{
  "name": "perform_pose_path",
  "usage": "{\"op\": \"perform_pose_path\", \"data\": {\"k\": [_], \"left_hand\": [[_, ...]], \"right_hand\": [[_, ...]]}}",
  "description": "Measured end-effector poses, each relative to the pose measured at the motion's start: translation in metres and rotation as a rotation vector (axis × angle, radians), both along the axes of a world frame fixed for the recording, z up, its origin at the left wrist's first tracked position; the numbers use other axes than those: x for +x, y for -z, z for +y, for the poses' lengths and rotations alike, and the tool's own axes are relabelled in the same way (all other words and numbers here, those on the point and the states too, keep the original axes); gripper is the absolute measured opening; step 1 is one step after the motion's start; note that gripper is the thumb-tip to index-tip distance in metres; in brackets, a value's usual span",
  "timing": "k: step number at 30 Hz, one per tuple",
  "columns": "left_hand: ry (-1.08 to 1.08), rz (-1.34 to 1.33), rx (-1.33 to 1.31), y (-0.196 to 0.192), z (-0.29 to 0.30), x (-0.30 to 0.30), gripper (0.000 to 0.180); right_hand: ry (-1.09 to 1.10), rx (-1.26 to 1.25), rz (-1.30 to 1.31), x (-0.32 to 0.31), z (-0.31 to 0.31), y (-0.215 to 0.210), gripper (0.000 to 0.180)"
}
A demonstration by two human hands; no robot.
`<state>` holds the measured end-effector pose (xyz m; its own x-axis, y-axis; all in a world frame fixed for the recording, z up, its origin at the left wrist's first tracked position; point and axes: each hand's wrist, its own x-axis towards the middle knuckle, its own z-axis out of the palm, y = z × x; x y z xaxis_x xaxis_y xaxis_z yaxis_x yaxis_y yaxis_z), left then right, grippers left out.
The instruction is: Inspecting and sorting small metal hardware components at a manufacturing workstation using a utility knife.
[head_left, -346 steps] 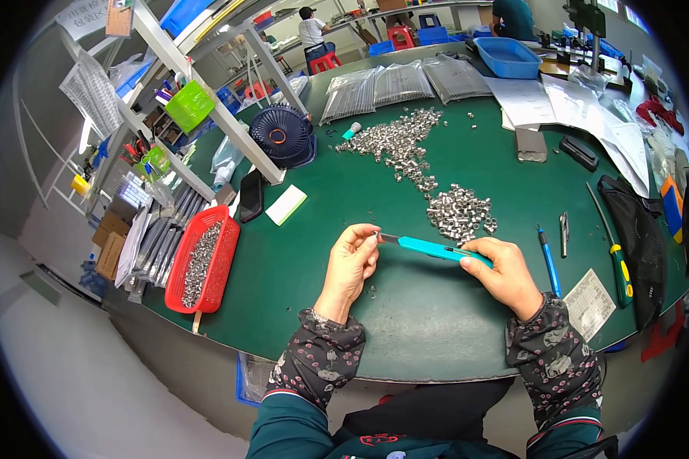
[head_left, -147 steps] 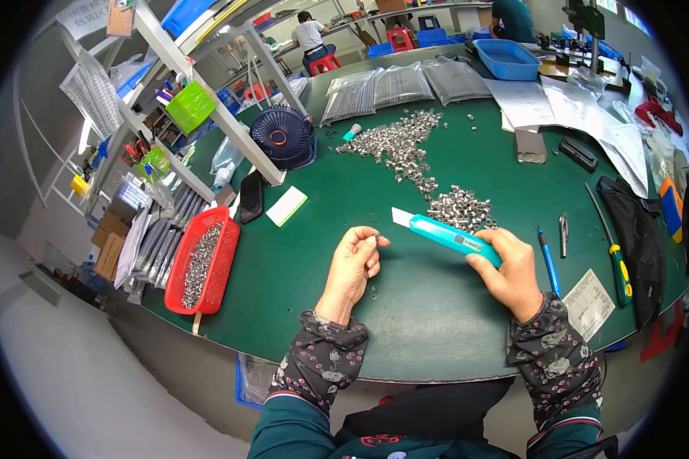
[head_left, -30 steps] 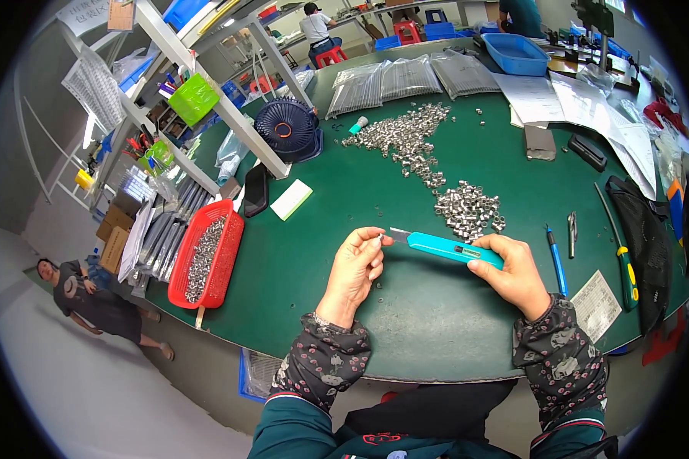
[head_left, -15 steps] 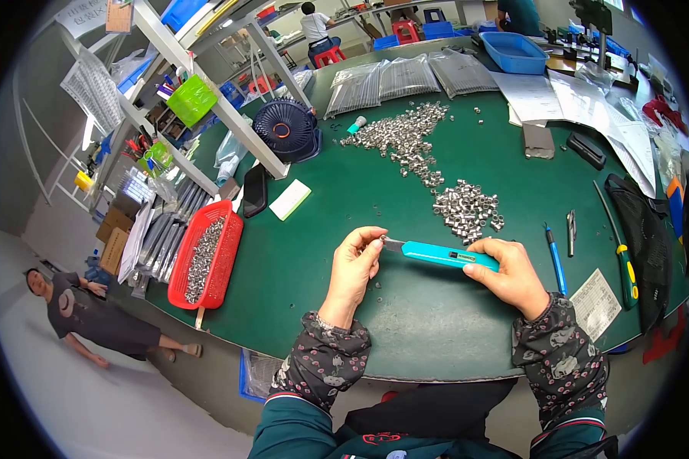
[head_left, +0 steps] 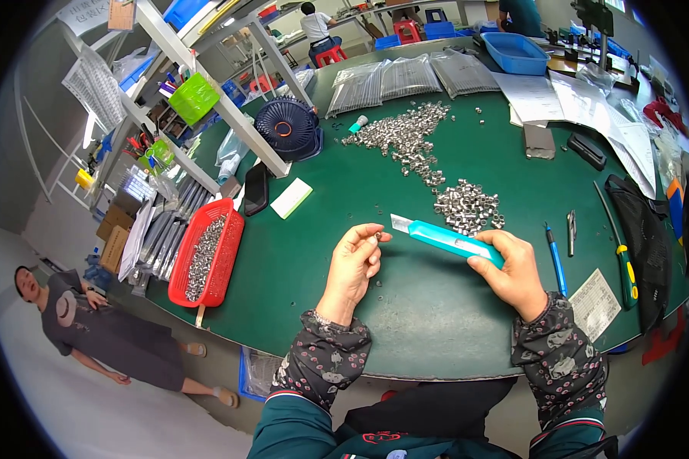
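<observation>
My right hand (head_left: 509, 269) is closed round a turquoise utility knife (head_left: 450, 239), its blade out and angled up to the left. Between the thumb and fingertips of my left hand (head_left: 352, 264) sits a small metal ring (head_left: 378, 236), mostly covered by the fingers. A short gap parts the blade tip from that ring. Just beyond the knife lies a small heap of short metal rings (head_left: 467, 206). A larger spread of the same rings (head_left: 406, 134) trails away toward the back of the green table (head_left: 321, 206).
At left stand a red basket (head_left: 223, 264) of small metal parts, a phone (head_left: 256, 189), a notepad (head_left: 292, 199) and a fan (head_left: 287, 128). To the right lie a blue pen (head_left: 556, 260), a screwdriver (head_left: 626, 271) and a black pouch (head_left: 641, 245). A person (head_left: 103, 325) stands at far left.
The knife blade has moved away from the ring in my left hand, tilting upward and to the right. At far left, the standing person has come closer.
</observation>
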<state>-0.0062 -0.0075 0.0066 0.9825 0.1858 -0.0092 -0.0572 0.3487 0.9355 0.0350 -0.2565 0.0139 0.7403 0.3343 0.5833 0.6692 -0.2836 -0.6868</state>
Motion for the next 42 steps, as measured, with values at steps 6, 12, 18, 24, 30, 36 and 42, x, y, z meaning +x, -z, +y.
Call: {"op": "perform_pose_path", "data": {"k": [6,12,18,24,30,36,42], "left_hand": [[0.022,-0.013,-0.115,0.001,0.002,-0.001,0.021],[-0.095,-0.066,0.214,0.003,0.000,-0.001,0.019],[-0.152,-0.113,0.509,0.007,-0.001,0.000,0.021],[-0.213,-0.218,0.583,0.007,-0.002,0.002,0.024],[-0.175,-0.186,0.483,0.002,-0.004,0.002,0.026],[-0.066,-0.034,-0.409,0.014,0.009,0.003,0.015],[-0.071,0.003,-0.407,-0.007,0.015,-0.016,0.015]], "right_hand": [[0.011,-0.005,0.078,0.000,-0.001,-0.002,0.025],[-0.057,0.001,0.139,0.000,-0.001,-0.001,0.026],[-0.097,-0.066,0.213,0.000,-0.005,-0.003,0.028],[-0.136,-0.090,0.229,0.005,-0.001,-0.003,0.027],[-0.010,0.019,0.021,-0.001,0.002,0.002,0.023],[0.033,0.113,0.125,-0.003,-0.004,-0.002,0.021],[0.032,0.092,0.048,0.002,-0.001,0.002,0.022]]}}
